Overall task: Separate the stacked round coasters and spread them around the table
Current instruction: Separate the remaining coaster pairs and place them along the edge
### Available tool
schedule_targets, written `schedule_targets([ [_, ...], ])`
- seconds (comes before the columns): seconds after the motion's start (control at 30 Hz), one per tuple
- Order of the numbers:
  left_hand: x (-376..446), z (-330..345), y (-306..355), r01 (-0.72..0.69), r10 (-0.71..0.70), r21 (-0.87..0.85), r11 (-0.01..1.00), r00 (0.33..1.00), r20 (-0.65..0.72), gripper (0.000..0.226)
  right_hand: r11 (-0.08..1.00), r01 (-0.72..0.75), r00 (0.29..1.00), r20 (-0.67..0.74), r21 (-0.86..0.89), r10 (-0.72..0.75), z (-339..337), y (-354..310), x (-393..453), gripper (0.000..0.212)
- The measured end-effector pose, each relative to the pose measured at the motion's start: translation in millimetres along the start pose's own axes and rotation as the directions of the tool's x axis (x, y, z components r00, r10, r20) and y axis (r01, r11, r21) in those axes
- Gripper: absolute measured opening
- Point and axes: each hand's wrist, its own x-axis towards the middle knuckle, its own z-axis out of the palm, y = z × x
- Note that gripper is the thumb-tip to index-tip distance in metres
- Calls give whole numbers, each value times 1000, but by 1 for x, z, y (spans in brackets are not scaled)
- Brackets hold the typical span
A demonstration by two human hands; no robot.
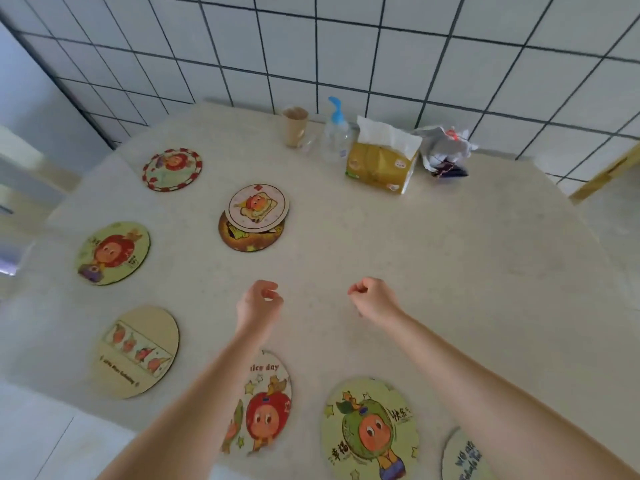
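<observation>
A small stack [254,216] stands mid-table: a cream coaster lies askew on a dark brown one. Single round coasters lie spread out: a red-rimmed one [172,169] at the far left, a green one [113,252] below it, a tan one [136,351] near the left edge, a star-printed one [266,407] partly under my left forearm, a green one [370,431] in front, and a pale one [462,459] cut off at the bottom. My left hand [259,303] and right hand [372,297] hover over bare table, fingers loosely curled, holding nothing.
Along the back wall stand a paper cup [295,126], a pump bottle with a blue top [336,133], a gold tissue pack [381,164] and a crumpled bag [445,150]. The pale speckled table [467,271] ends at the left and near edges.
</observation>
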Motion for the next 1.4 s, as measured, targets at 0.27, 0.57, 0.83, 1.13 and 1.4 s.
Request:
schedule_targets([
  [0.27, 128, -57, 24, 48, -51, -35, 998, 995, -91, 33, 986, -64, 998, 16, 155, 62, 53, -102, 95, 20],
  [0.57, 200, -66, 44, 113, -131, -192, 975, 988, -85, 35, 939, -150, 986, -21, 308, 164, 71, -166, 158, 18],
  [0.83, 219, -64, 52, 174, -202, -317, 932, 978, -58, 36, 863, -263, 962, 46, 431, 271, 80, -186, 172, 17],
  [1.13, 223, -82, 48, 134, -136, -263, 955, 991, 13, 37, 716, -328, 943, 253, 616, 215, 92, -199, 161, 20],
  [1.4, 211, -84, 26, 50, -57, -67, 996, 993, -105, 16, 982, -102, 994, -15, 157, 106, 103, -170, 156, 14],
])
